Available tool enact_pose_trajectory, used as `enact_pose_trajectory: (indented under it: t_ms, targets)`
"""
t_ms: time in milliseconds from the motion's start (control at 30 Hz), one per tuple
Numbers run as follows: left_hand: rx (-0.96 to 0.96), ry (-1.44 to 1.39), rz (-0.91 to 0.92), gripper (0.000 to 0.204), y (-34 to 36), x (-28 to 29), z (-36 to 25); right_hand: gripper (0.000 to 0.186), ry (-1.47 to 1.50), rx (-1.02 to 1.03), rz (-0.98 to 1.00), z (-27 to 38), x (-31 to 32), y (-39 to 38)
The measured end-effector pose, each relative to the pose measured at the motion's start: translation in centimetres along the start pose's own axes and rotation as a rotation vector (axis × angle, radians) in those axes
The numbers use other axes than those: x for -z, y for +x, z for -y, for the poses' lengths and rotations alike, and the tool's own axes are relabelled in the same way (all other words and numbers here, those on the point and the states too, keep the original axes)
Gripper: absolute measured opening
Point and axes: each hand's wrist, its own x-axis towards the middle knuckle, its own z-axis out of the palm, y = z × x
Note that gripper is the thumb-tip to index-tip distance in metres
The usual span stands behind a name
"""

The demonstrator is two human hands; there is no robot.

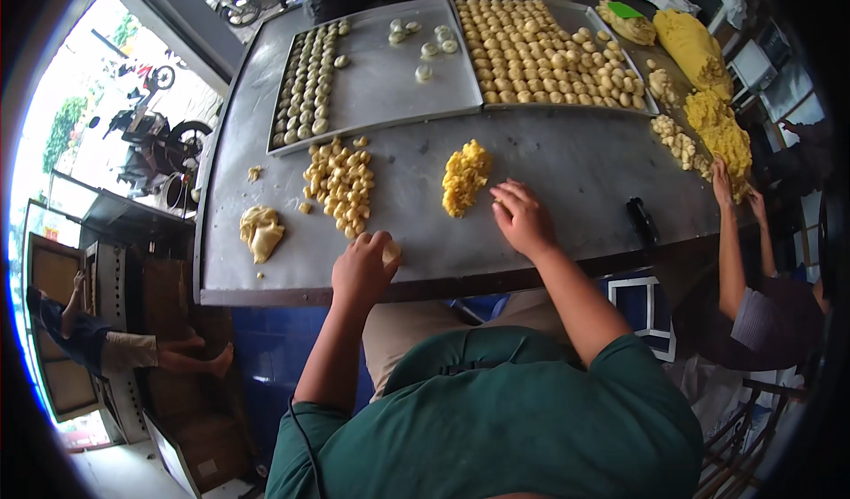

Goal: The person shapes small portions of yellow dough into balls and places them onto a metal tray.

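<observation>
Head view showed bare steel table [567, 180] between both hands. My left hand [361, 269] curled around a dough piece [390, 251] at the near edge; my right hand [522, 218], fingers spread, rested just right of the yellow filling pile [465, 177].

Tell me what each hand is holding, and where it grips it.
The left hand closes around a small pale dough piece, only its edge showing past the fingers. The right hand holds nothing; it rests flat on the metal table.

Small street-side bakery, steel worktable [567, 180], baking trays [381, 83], dough pieces [341, 185]
</observation>
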Motion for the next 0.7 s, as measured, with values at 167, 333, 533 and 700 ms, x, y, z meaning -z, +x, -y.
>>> enact_pose_trajectory:
  t_ms: [167, 333, 533, 700]
  targets:
    - [-0.581, -0.245, -1.033, 0.033, 2.3, 0.2, -2.1, 0.031, -0.011, 0.016, 0.049, -0.1, -0.9, 0.3]
    - [-0.134, -0.178, -0.669, 0.037, 5.7, -1.2, 4.8, 0.041, -0.293, -0.009, -0.062, -1.2, -0.3, -2.0]
    - [0.269, 0.304, -0.719, 0.034, 5.1, -4.1, 15.8, 0.023, 0.034, 0.04, 0.194, 4.1, 0.2, -2.2]
    - [0.419, 0.138, -0.455, 0.038, 6.2, -0.7, 14.3, 0.022, -0.207, 0.177, -0.16, 1.3, -3.3, 2.0]
